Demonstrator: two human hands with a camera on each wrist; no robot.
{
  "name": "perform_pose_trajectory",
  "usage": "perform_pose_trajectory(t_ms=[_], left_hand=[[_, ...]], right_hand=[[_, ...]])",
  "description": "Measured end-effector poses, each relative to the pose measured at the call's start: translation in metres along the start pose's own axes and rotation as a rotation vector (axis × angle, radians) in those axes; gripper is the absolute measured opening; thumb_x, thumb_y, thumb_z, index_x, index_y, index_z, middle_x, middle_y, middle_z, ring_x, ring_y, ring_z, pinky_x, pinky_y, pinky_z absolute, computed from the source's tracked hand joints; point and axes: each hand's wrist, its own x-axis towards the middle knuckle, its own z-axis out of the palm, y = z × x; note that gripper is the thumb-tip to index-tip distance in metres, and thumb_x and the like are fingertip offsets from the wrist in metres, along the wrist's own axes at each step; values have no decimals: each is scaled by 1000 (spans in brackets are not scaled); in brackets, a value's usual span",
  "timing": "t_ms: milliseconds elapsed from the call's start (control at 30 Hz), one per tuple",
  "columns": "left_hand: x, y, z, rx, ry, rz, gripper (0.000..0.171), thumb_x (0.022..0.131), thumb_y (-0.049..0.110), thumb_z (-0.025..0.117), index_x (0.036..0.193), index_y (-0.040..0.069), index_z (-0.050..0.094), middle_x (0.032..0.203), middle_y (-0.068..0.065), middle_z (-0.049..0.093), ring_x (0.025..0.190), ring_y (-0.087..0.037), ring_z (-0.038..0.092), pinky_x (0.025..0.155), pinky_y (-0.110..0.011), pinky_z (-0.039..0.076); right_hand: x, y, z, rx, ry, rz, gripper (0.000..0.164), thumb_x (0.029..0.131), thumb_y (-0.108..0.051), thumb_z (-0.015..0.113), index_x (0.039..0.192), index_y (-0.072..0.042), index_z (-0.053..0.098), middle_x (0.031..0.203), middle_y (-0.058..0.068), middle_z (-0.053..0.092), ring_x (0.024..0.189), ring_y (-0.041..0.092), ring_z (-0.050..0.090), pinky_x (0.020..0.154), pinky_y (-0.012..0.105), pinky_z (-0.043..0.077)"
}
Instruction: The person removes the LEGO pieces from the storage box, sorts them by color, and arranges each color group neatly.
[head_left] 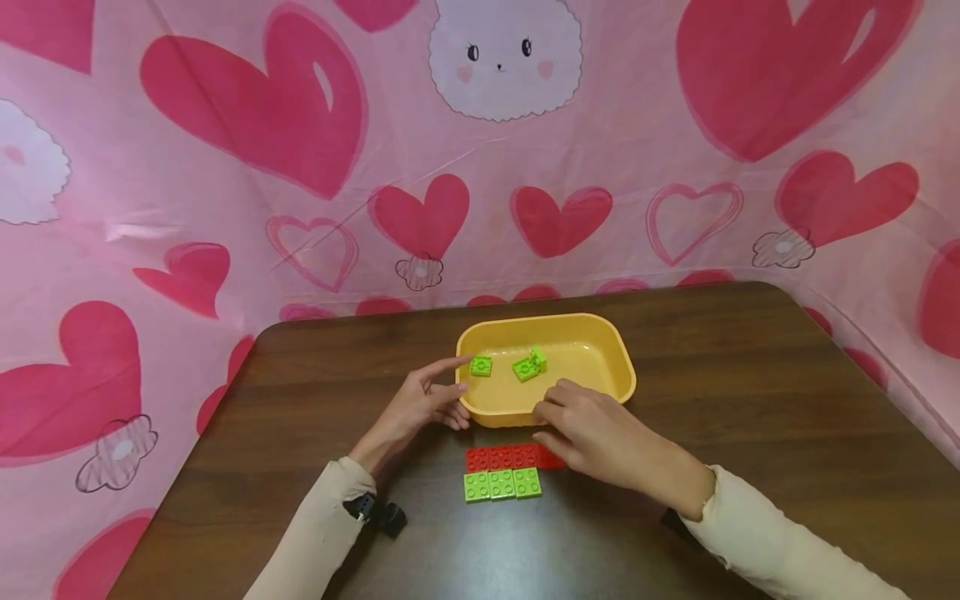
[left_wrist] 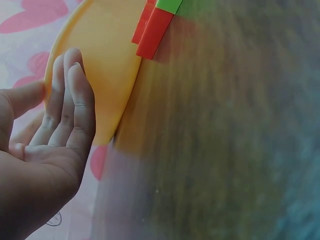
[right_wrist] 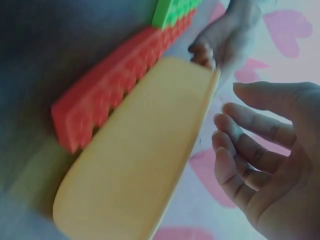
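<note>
My left hand is at the left end of a yellow tray, its fingers extended at the rim. Over the tray's near right side hovers my right hand, fingers loosely bent; the right wrist view shows nothing between thumb and fingers. Inside the tray lie a green toy brick at the left and a small cluster of green bricks near the middle. In front of the tray runs a row of red bricks, partly hidden by my right hand. Three green bricks form a row against its near side.
All this is on a dark brown wooden table. A pink cloth with hearts hangs behind and beside it. Black straps circle both wrists, and a small black device sits by the left one.
</note>
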Motion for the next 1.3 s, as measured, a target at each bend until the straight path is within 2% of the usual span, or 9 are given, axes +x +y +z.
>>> perform_pose_trajectory(t_ms=[133,367,500,633,833,1033,1200,1300], left_hand=[[0,-1,-1,0,5,-5,59,97,16,65,151,11,41,75,-12,69,64,-23,69,65,-36,60],[0,-3,-7,7,14,-26,61,96,17,67,152,16,40,77,-12,67,65,-23,66,66,-36,60],[2,-4,-9,25,27,-17,56,99,20,63,151,15,42,76,-14,66,63,-24,66,65,-35,60],[5,-2,-8,39,46,10,50,101,17,60,149,14,45,73,-14,66,59,-23,65,60,-34,59],[5,-1,-8,63,71,29,48,100,11,60,146,12,48,70,-14,66,57,-21,64,57,-34,58],[6,-2,-10,69,72,40,47,100,11,60,146,11,49,70,-14,67,57,-22,65,57,-36,58],[8,-2,-10,64,43,57,47,101,13,59,147,9,47,69,-15,68,56,-23,66,56,-38,58],[9,-2,-9,66,28,62,47,101,13,58,147,9,47,69,-15,69,55,-22,66,56,-39,58]], right_hand=[[2,13,-6,19,33,40,19,83,-22,82,96,-11,74,90,-2,64,83,12,54,71,27,53],[6,38,-10,62,33,159,20,83,-20,82,98,-11,74,95,1,68,86,16,60,76,32,58],[12,54,-6,102,18,217,23,84,-18,81,103,-8,73,99,5,69,88,20,62,79,37,58],[19,71,2,144,-3,251,28,84,-15,80,110,-5,71,105,10,70,92,25,64,80,41,58],[34,86,14,180,-46,188,34,85,-7,76,118,-2,67,114,13,69,96,29,66,84,44,56],[46,93,30,186,-116,105,38,86,2,69,124,-1,66,121,11,67,112,29,62,99,48,49],[47,96,39,173,-145,121,41,87,2,67,127,-1,65,125,13,65,118,31,59,104,48,45],[46,98,42,181,-122,151,38,87,1,69,124,1,65,122,15,65,116,32,60,102,49,47]])
